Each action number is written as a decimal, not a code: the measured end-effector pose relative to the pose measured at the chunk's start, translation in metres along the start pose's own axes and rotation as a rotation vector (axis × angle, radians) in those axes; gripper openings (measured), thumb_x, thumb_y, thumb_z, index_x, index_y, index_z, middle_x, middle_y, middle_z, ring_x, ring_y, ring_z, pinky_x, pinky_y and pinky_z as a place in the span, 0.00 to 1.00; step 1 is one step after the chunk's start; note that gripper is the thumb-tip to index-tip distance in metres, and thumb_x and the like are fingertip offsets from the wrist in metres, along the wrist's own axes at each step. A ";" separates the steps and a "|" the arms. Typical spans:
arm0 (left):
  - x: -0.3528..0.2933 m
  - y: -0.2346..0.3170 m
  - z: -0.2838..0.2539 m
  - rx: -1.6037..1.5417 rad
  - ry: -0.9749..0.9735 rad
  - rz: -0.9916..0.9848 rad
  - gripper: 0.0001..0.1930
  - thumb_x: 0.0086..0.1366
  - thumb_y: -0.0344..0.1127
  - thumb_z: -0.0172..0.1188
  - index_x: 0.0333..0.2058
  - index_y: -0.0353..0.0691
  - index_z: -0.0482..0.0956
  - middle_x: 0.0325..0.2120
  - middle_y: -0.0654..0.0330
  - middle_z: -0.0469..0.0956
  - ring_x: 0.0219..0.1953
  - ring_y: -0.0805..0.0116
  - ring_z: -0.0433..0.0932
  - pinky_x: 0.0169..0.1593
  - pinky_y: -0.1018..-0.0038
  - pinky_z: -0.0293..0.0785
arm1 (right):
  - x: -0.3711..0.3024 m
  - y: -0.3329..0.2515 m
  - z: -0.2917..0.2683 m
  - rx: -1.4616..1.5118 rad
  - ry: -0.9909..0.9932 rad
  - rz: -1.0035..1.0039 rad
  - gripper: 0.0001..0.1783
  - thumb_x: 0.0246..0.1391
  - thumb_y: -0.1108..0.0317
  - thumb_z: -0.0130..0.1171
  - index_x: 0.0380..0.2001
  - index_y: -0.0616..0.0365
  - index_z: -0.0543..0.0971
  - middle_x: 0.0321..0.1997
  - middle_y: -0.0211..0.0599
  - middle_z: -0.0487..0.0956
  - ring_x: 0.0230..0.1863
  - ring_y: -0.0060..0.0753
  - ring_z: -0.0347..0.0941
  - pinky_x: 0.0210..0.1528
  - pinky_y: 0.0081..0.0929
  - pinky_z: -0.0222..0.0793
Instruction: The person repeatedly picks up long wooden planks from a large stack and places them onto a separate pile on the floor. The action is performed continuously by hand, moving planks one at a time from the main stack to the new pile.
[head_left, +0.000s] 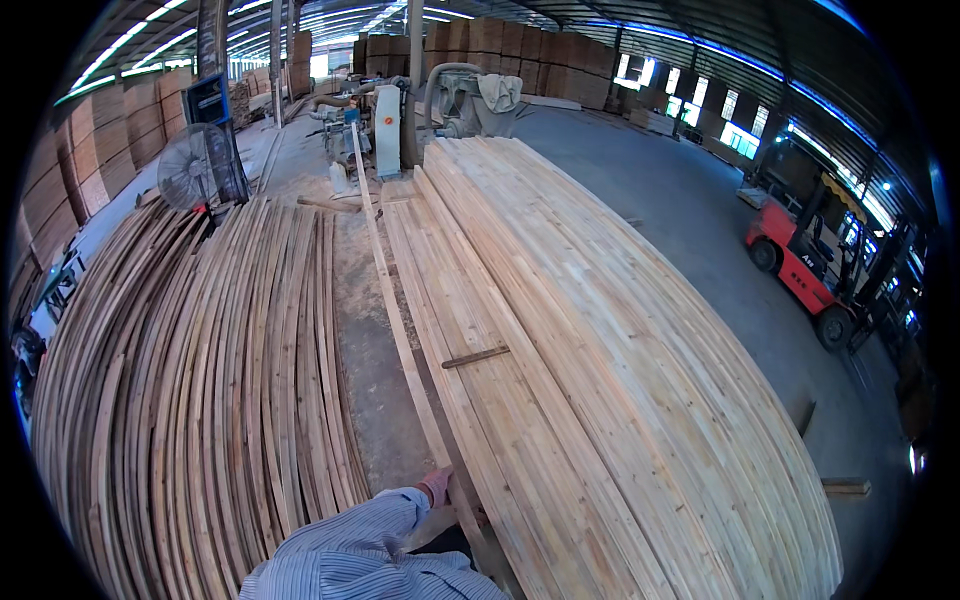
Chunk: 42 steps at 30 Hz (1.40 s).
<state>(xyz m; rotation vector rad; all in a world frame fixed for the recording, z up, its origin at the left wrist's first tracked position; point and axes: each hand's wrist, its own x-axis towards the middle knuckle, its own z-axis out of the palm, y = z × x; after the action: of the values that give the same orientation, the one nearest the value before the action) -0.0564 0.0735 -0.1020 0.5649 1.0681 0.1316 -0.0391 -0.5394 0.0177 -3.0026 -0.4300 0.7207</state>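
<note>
A long, pale wooden strip (402,345) runs from beside my body to the machine at the far end of the aisle. My left hand (436,486), below a blue striped sleeve, is closed on the strip's left edge near its close end. Only a small bit of my right hand (481,516) shows at the strip's right edge; its fingers are hidden. To the right lies a broad stack of smooth light boards (600,350), with a short dark stick (475,357) across its lower part. Rougher, browner strips (230,370) fill the left side.
Ahead stands a woodworking machine with a pale control cabinet (387,132). A caged fan (194,167) is behind the left stack. Sawdust lies on the aisle floor (372,420). A red forklift (800,265) stands at the right, and short timbers (846,487) lie near the right stack.
</note>
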 end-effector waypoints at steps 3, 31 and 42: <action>-0.009 0.000 0.000 -0.034 -0.039 -0.025 0.22 0.69 0.51 0.53 0.55 0.44 0.74 0.50 0.55 0.80 0.52 0.51 0.80 0.55 0.46 0.75 | -0.015 0.030 0.009 -0.057 0.005 0.004 0.27 0.59 0.56 0.52 0.60 0.55 0.72 0.48 0.54 0.80 0.49 0.57 0.76 0.51 0.47 0.73; -0.030 0.092 0.045 -0.050 -0.208 0.046 0.24 0.70 0.52 0.53 0.56 0.42 0.71 0.52 0.54 0.78 0.53 0.52 0.80 0.56 0.46 0.75 | -0.060 0.049 -0.018 -0.145 -0.105 -0.059 0.21 0.60 0.48 0.52 0.49 0.45 0.81 0.50 0.38 0.82 0.53 0.46 0.78 0.54 0.47 0.73; -0.104 -0.097 0.063 0.298 -0.499 -0.573 0.17 0.75 0.48 0.47 0.46 0.39 0.73 0.38 0.56 0.73 0.42 0.58 0.72 0.52 0.63 0.69 | 0.083 -0.203 -0.062 0.339 -0.067 0.070 0.38 0.56 0.32 0.46 0.36 0.59 0.85 0.40 0.59 0.82 0.48 0.58 0.79 0.52 0.50 0.71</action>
<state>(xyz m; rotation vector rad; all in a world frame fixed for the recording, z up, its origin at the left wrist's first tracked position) -0.0691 -0.0712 -0.0457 0.5003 0.7240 -0.6497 0.0068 -0.3186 0.0536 -2.6928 -0.1817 0.8091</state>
